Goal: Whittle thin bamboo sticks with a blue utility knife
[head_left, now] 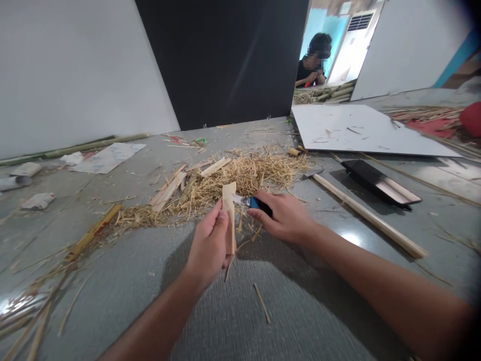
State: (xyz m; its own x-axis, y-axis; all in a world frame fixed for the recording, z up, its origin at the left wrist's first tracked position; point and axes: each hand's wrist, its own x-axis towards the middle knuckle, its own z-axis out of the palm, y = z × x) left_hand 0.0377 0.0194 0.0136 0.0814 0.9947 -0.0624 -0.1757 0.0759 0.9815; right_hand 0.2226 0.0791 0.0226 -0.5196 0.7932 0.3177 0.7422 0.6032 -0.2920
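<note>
Glare spots the grey floor [210, 321], a soft shadow lies below the right hand [283, 215], and right-side corners darken.

Wood strip [230, 220], centre of frame: pale tan. Knife handle [255, 202], just right of it: bright blue at the front, black behind. Shavings [259, 173], mid-frame: straw yellow. Work surface [203, 321]: grey, finely streaked (glare whitens it right of centre). Panel [75, 65], upper left: plain pale grey. Panel [229, 60], upper centre: solid black. Flat board [338, 120], upper right: white, flecked tan. Tool handle [93, 231], left: yellow, red markings. Rounded object [471, 119], right edge: red.
</note>
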